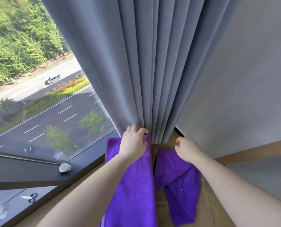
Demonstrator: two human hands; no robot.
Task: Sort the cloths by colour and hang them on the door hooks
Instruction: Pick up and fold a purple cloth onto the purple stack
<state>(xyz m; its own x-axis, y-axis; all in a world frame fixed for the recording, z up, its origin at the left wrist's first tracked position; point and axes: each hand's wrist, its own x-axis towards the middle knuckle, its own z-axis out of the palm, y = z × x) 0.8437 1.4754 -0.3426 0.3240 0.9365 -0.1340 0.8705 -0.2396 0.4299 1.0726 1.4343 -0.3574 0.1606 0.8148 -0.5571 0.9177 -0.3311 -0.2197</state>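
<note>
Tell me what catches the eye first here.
Two purple cloths hang at bottom centre: the left hand grips the left cloth at its top, and the right hand curls at the top of the right cloth. A grey curtain fills the middle, with a road far below at left.

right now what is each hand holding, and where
The left hand grips the left purple cloth by its top edge. The right hand curls at the top of the right purple cloth; grip hidden.
</note>
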